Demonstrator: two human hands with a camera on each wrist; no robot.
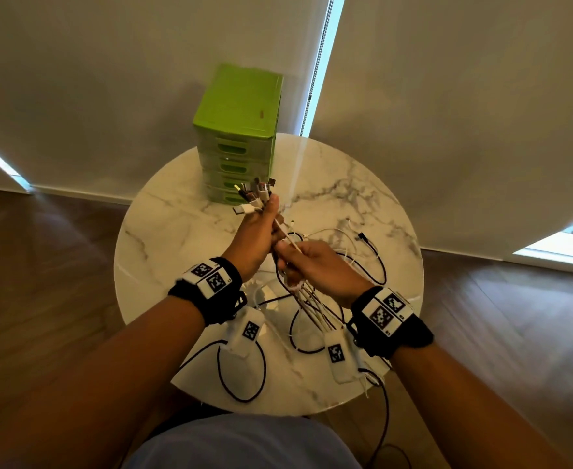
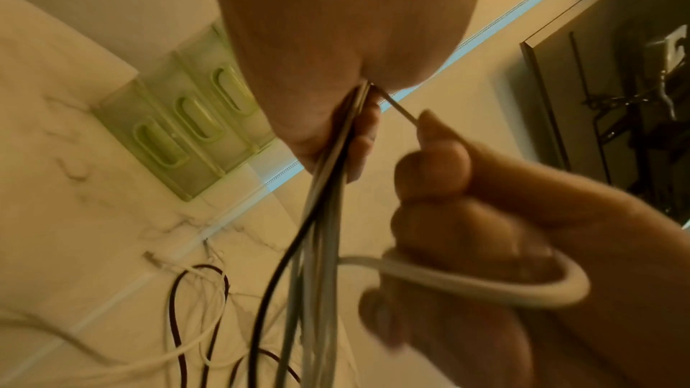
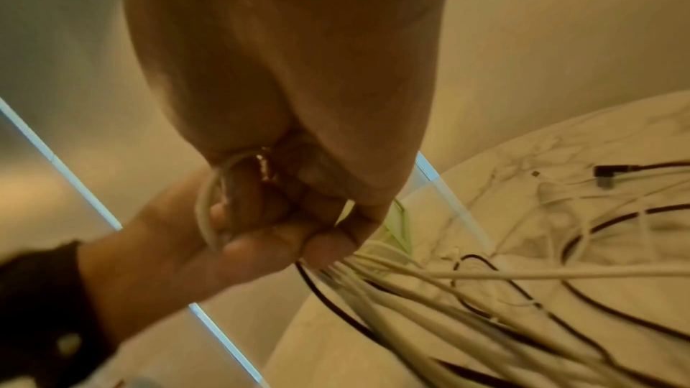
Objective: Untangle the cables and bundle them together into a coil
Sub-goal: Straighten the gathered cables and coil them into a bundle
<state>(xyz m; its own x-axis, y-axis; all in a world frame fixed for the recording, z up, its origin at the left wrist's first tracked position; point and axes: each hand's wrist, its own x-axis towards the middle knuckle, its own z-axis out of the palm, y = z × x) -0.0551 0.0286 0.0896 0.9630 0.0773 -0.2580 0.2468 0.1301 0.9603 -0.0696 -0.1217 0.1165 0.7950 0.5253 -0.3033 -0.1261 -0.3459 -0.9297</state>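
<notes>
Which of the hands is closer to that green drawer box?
Left. The left hand grips the cables just before the green drawer box; the right hand holds them nearer the person.

Two hands (image 1: 280,245); one table (image 1: 176,231); one drawer unit (image 1: 241,110); cables (image 1: 315,309) perhaps eight, tangled.

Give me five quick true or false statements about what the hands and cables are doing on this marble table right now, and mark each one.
1. The left hand grips a bunch of cables with their plugs sticking out above the fist. True.
2. The right hand is open and resting flat on the table. False: it is raised and holds a white cable.
3. A green drawer unit stands at the table's far edge. True.
4. All cables are already coiled. False: loose loops still lie spread on the table.
5. Both black and white cables are present. True.
</notes>
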